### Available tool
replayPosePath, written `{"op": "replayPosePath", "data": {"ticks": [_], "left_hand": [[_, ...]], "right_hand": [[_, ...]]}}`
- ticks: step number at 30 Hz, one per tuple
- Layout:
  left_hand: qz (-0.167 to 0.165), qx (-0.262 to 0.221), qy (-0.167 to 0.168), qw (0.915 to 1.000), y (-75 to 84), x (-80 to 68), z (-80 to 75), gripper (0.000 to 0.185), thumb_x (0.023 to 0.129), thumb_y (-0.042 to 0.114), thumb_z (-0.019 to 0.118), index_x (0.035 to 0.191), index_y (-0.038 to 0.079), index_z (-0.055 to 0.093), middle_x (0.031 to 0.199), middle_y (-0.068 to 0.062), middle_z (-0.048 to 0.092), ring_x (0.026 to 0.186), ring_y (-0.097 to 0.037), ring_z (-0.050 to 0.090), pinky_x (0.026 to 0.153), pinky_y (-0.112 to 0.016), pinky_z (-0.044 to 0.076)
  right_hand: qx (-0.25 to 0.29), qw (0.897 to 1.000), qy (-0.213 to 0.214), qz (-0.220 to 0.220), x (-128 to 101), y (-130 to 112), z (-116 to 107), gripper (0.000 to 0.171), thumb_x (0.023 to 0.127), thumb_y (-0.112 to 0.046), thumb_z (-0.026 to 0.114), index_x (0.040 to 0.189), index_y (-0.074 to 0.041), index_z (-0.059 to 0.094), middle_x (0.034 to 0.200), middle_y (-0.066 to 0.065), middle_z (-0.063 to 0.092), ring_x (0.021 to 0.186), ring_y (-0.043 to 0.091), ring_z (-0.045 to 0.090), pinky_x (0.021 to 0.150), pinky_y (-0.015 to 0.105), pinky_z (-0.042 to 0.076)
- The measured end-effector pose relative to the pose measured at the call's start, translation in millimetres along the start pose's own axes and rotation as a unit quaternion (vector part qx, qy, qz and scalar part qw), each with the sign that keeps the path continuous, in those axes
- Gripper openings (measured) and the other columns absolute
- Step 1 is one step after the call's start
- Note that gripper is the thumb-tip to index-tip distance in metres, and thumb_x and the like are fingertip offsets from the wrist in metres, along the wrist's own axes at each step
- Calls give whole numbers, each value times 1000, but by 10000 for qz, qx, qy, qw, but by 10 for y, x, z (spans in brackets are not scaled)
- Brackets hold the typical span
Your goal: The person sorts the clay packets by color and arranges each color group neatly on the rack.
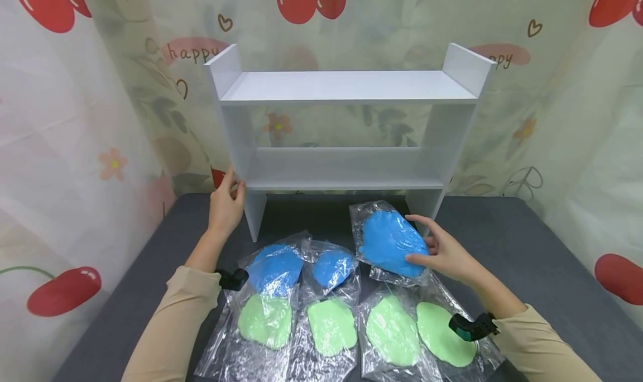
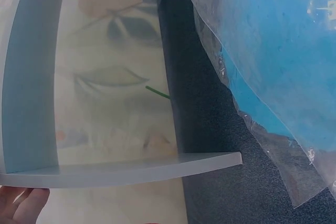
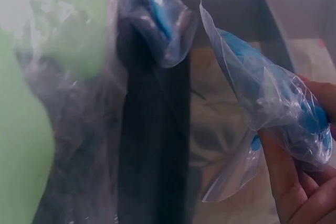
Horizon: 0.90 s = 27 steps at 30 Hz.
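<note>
My right hand (image 1: 447, 251) pinches a clear plastic bag of blue clay-like material (image 1: 392, 242) at its right side, thumb on the near face. This bag is raised in front of the white shelf's (image 1: 346, 167) lower right part; the right wrist view shows the bagged blue lump (image 3: 273, 93) edge-on between thumb and fingers. My left hand (image 1: 226, 203) rests its fingertips against the outside of the shelf's left side panel, at about the middle board's height. In the left wrist view, its fingers (image 2: 31, 205) touch that panel (image 2: 121, 176).
Two more bagged blue lumps, one larger (image 1: 276, 267) and one smaller (image 1: 332, 267), lie before the shelf. Several bagged light green lumps (image 1: 331, 327) line the near edge of the dark table (image 1: 502, 242). Patterned cloth (image 1: 351, 41) hangs behind and at both sides.
</note>
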State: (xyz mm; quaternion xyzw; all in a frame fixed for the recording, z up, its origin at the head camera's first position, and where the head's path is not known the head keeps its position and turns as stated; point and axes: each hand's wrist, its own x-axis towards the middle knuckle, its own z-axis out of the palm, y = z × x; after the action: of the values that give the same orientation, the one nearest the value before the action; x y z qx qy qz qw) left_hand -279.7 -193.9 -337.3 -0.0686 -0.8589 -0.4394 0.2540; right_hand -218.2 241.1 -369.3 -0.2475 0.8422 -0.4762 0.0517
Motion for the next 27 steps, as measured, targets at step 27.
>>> {"op": "replayPosePath", "data": {"ticks": [27], "left_hand": [[-17, 32, -38, 10000, 8, -14, -8, 55, 98, 12, 45, 149, 19, 26, 134, -22, 52, 107, -40, 61, 80, -51, 52]], "right_hand": [[783, 9838, -488, -1536, 318, -1085, -64, 62, 87, 1, 60, 142, -3, 33, 119, 12, 53, 91, 11, 61, 69, 25, 56]]}}
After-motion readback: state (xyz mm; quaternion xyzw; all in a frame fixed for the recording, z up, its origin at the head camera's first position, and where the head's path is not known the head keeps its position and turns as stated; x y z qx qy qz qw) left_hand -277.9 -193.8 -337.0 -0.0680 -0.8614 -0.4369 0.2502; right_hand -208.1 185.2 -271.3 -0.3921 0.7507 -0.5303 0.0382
